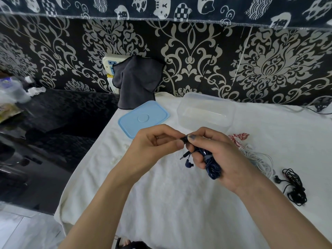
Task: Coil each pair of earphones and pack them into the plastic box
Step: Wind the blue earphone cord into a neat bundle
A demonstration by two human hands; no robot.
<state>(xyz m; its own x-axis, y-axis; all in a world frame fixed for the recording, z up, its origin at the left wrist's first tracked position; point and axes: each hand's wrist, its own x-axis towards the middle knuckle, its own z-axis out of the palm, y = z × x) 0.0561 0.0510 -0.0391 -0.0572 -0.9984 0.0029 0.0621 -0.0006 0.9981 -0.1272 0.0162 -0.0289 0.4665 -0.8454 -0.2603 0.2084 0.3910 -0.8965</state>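
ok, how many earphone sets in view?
4. Blue set gripped in the right hand; red-white set and white set right of that hand; black set far right. Box looks empty.

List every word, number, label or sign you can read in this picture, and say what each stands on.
None can be read.
Patterned cloth along the top: character-like marks on white cat shapes, too blurred to read.
Wall socket: small yellow label, too small to read.
Plastic box and blue lid: no text.
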